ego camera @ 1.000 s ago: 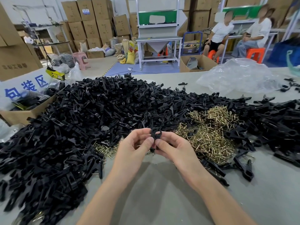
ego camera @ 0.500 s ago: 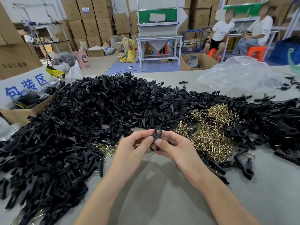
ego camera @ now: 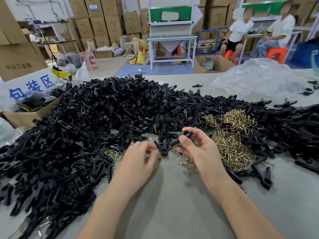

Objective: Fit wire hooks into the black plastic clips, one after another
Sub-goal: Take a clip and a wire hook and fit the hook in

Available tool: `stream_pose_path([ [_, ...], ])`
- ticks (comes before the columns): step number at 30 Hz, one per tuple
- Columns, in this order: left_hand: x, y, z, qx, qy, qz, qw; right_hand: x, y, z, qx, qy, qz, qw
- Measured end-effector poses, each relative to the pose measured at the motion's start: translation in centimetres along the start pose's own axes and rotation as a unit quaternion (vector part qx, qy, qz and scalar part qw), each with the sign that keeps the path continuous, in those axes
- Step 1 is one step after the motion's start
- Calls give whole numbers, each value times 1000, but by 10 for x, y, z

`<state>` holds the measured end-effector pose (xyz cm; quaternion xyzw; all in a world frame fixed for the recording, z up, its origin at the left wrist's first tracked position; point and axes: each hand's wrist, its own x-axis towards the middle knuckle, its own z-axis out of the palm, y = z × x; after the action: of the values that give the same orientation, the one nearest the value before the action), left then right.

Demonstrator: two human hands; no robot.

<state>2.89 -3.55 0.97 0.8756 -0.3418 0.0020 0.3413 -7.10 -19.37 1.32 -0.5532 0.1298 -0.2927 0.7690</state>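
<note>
My right hand (ego camera: 198,152) pinches a black plastic clip (ego camera: 179,135) between thumb and forefinger, raised just above the table. My left hand (ego camera: 138,163) is blurred beside it, its loosely curled fingertips close to a dark clip piece (ego camera: 159,147); whether it grips that piece is unclear. A pile of brass-coloured wire hooks (ego camera: 231,135) lies to the right of my hands. A big heap of loose black clips (ego camera: 86,126) covers the table's left and middle.
More black clips (ego camera: 262,176) lie at the right, some with wire in them. A crumpled clear plastic bag (ego camera: 259,78) sits at the back right and a cardboard box (ego camera: 22,116) at the left edge. Two people sit beyond the grey table (ego camera: 172,204).
My hands have come apart: the right one has lifted the clip up and to the right, and the left has dropped away to the left. Before, both pinched the clip together.
</note>
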Motion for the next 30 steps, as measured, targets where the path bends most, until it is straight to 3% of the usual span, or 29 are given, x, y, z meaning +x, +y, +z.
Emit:
stream_pose_path([
  [3,-1,-1,6,131,-49,25,990,3,4,-1,-7,21,-3,1000],
  [11,-1,3,7,104,-55,23,993,1,5,-1,-29,17,-7,999],
  [26,3,-4,-2,130,-48,-69,988,0,4,4,-21,18,-4,1000],
  [30,1,1,0,97,-42,-28,994,1,6,3,-29,17,-1,999],
])
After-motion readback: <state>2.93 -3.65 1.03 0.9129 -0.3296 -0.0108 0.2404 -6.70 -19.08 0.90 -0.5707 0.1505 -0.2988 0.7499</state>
